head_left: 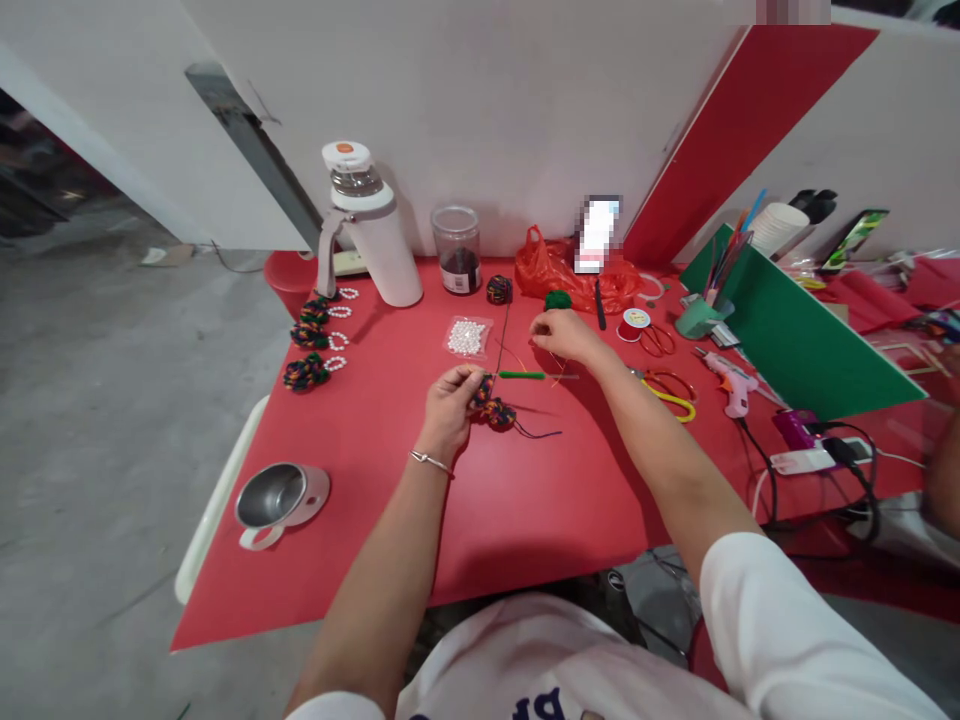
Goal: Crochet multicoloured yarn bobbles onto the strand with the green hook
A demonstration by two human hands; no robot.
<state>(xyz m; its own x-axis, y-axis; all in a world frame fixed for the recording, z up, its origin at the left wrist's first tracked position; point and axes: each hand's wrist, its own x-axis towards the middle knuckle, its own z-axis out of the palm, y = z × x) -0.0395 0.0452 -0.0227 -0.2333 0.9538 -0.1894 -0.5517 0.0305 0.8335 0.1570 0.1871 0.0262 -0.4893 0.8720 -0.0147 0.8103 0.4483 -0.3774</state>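
My left hand (450, 400) is closed on a multicoloured yarn flower (496, 411) that rests on the red table (420, 500). A dark yarn strand runs from it up toward a small dark yarn ball (499, 289). My right hand (561, 333) is farther back, fingers pinched on a thin yarn strand, just in front of a green yarn ball (557, 299). A green crochet hook (525, 375) lies on the table between my hands.
Several finished yarn flowers with pearl rings (309, 340) lie at the left. A white flask (371, 230), a jar (457, 250), a bag of pearls (466, 337), an orange bag (559, 270), scissors (671, 392), a glue gun (731, 385) and a steel cup (274, 497) stand around.
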